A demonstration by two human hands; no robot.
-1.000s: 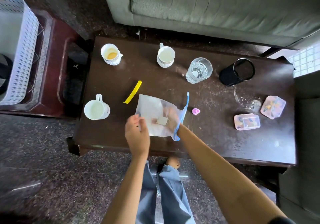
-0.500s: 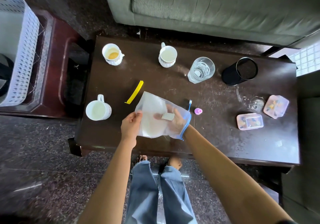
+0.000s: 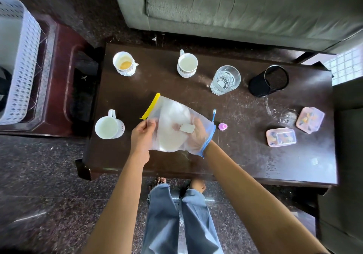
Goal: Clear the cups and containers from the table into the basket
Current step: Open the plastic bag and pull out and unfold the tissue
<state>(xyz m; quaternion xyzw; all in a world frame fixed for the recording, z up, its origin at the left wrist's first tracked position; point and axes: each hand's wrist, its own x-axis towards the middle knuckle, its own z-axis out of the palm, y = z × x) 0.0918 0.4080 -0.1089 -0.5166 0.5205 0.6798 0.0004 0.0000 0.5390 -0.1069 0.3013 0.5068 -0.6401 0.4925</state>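
Cups and containers sit spread over the dark table point(image 3: 245, 155), none of them in the white basket point(image 3: 25, 61), which stands well apart at 9 o'clock on a side stand. At 11 o'clock a white cup point(image 3: 124, 63) holds an orange-brown residue; at 12 o'clock a second white cup point(image 3: 187, 65) looks pale inside, contents unclear. A clear glass point(image 3: 225, 79) stands at 1 o'clock, and just beside it a black mesh cup point(image 3: 269, 80) lies on its side, mouth open. At 3 o'clock two pink-lidded boxes point(image 3: 281, 137) with coloured bits inside lie close together near a clear glass dish point(image 3: 282, 114). A white mug point(image 3: 109, 126) stands at 9 o'clock near the table's left edge.

Over the table centre, the left hand point(image 3: 141, 135) pinches the edge of a translucent zip bag point(image 3: 176, 124) with a blue zipper; the right hand point(image 3: 193, 135) is inside the bag, its grip too veiled to tell. A pale round thing and a small tag show through. A yellow strip point(image 3: 150, 106) lies just beside the bag, a small pink cap point(image 3: 223, 126) at its right. Bare table lies along the near edge.
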